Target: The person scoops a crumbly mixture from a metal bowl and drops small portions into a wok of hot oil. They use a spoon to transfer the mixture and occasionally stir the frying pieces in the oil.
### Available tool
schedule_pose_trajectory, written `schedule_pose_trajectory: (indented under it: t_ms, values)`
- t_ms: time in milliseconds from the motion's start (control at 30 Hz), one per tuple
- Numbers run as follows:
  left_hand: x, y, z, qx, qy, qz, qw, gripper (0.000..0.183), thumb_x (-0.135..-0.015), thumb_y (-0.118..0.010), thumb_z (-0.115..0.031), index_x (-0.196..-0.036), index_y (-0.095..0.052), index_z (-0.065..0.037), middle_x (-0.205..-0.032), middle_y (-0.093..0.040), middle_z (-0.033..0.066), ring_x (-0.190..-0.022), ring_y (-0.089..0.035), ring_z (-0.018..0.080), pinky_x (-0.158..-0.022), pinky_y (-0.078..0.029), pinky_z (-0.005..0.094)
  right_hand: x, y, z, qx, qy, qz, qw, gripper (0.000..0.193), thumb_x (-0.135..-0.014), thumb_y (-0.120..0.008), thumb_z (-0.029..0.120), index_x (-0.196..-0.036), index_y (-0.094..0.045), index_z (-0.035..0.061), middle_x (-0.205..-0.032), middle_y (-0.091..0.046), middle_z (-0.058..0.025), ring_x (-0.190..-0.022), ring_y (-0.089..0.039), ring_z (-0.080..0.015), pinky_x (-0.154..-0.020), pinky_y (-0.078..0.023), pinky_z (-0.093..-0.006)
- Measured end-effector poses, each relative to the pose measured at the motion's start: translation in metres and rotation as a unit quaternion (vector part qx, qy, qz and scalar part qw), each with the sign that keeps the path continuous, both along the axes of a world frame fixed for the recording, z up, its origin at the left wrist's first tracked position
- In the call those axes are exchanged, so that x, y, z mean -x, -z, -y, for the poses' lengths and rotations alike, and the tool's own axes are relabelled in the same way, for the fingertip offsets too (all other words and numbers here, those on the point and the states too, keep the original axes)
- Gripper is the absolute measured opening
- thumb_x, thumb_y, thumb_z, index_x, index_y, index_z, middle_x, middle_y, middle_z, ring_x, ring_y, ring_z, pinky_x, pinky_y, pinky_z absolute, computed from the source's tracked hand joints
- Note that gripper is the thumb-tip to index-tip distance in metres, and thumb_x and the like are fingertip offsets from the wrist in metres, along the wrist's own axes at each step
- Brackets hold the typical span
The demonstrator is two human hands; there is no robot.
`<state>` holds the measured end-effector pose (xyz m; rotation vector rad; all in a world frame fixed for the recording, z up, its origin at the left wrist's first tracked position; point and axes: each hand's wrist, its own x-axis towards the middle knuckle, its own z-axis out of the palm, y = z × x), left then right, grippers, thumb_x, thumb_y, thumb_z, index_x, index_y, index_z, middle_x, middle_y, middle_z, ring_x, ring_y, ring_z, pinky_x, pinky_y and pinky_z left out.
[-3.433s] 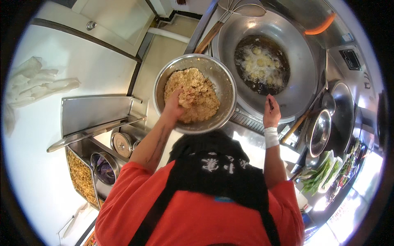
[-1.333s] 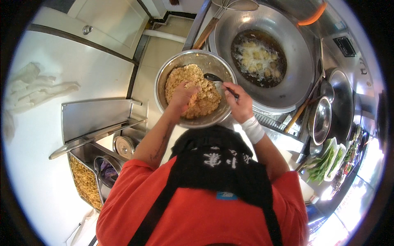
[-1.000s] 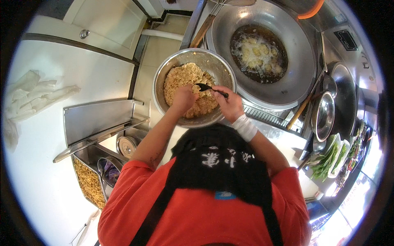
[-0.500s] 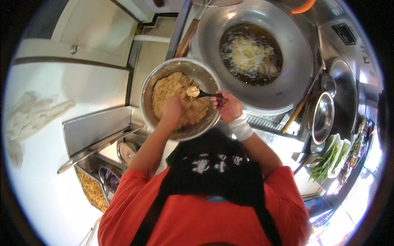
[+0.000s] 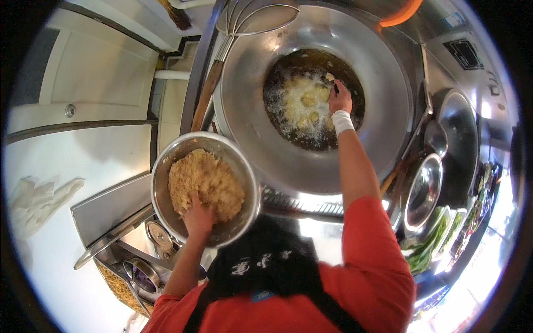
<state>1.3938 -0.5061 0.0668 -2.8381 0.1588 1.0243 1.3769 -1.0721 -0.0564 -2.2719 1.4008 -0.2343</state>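
My right hand [image 5: 340, 101], with a white wrap at the wrist, reaches over the dark hot oil [image 5: 355, 75] in a large metal wok [image 5: 388, 122]. Its fingers are closed on a black spoon, whose handle hardly shows against the oil. A pale lump of the mixture [image 5: 330, 76] is just beyond the fingertips. Several pale lumps [image 5: 308, 100] fry in foaming oil. My left hand [image 5: 199, 217] lies in a steel bowl [image 5: 253, 197], fingers apart, their tips in a crumbly tan mixture [image 5: 205, 180].
A wood-handled whisk [image 5: 206, 94] leans on the wok's left rim. At right are a ladle [image 5: 436, 139], a steel bowl [image 5: 423, 191] and baskets of green vegetables [image 5: 430, 244]. Lower left, an open steel container [image 5: 119, 288] holds yellow-brown bits, beside a lidded pot [image 5: 158, 236].
My right hand has moved from the mixing bowl out over the wok's oil, carrying the spoon with its lump. My left hand has shifted to the mixture's near edge. The whole view has shifted.
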Motion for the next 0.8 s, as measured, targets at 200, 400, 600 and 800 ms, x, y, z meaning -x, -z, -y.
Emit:
schedule_pose_trajectory:
  t_ms: [200, 400, 600, 800]
  values:
    - [0.007, 0.010, 0.007, 0.084, -0.041, 0.064, 0.994, 0.083, -0.089, -0.072, -0.031, -0.157, -0.031, -0.005, -0.122, -0.067, 0.0289, -0.114, -0.062, 0.0484, -0.110, -0.040, 0.0527, -0.021, 0.065, 0.023, 0.073, -0.117, -0.129, 0.982, 0.049, -0.105, -0.058, 0.024, -0.153, -0.046, 0.0229, -0.156, -0.050, -0.0041, -0.139, -0.049, -0.0302, -0.119, -0.041, -0.0461]
    - [0.011, 0.034, -0.018, 0.191, 0.011, 0.151, 0.970, 0.057, -0.090, -0.071, -0.018, -0.140, -0.051, -0.001, -0.121, -0.065, 0.0274, -0.105, -0.065, 0.0439, -0.089, -0.052, 0.0509, -0.015, 0.032, 0.000, 0.070, -0.156, -0.100, 0.980, 0.051, -0.104, -0.059, 0.019, -0.153, -0.048, 0.0144, -0.154, -0.053, -0.0075, -0.132, -0.058, -0.0287, -0.098, -0.054, -0.0432]
    - [-0.006, 0.030, -0.042, 0.305, -0.167, 0.026, 0.937, 0.045, -0.090, -0.072, -0.018, -0.127, -0.057, 0.004, -0.103, -0.067, 0.0251, -0.091, -0.066, 0.0402, -0.080, -0.053, 0.0485, 0.048, -0.054, -0.102, 0.025, -0.162, 0.097, 0.982, 0.037, -0.104, -0.059, 0.024, -0.140, -0.061, 0.0145, -0.140, -0.062, -0.0136, -0.126, -0.061, -0.0340, -0.103, -0.052, -0.0446]
    - [-0.026, 0.018, -0.061, 0.471, -0.127, 0.090, 0.869, 0.036, -0.088, -0.071, -0.021, -0.114, -0.064, 0.003, -0.099, -0.071, 0.0263, -0.091, -0.067, 0.0460, -0.083, -0.053, 0.0508, 0.143, -0.110, -0.202, -0.032, -0.119, 0.125, 0.984, 0.034, -0.104, -0.059, 0.025, -0.136, -0.065, 0.0129, -0.138, -0.064, -0.0144, -0.123, -0.063, -0.0328, -0.103, -0.051, -0.0432]
